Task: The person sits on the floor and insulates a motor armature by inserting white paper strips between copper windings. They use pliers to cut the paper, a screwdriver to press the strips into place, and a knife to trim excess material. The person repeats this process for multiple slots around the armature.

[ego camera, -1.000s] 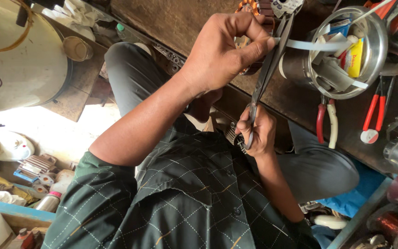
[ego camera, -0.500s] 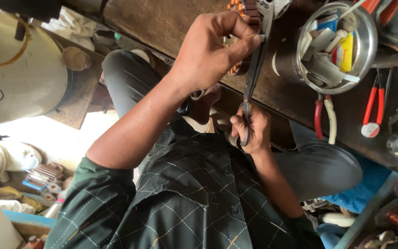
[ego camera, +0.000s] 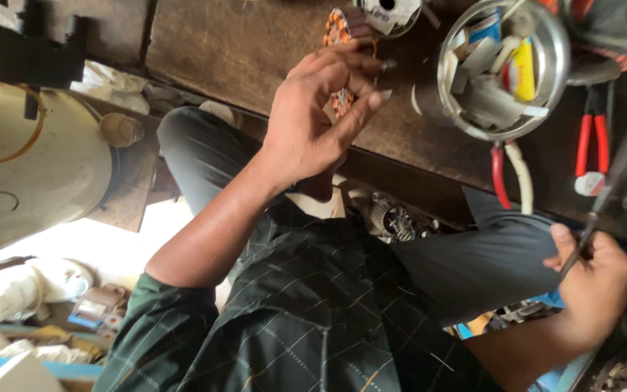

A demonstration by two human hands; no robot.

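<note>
- While raised over the dark wooden bench [ego camera: 255,43], left hand [ego camera: 313,123] pinches a copper-wound coil piece [ego camera: 340,101] between its fingertips.
- Right hand [ego camera: 593,279], low at the right beside the knee, is clenched around a thin dark metal tool [ego camera: 615,174]; tool blurred.
- Round steel bowl of scraps [ego camera: 556,80] stands near; red-handled pliers [ego camera: 591,145] lie just beside it.
</note>
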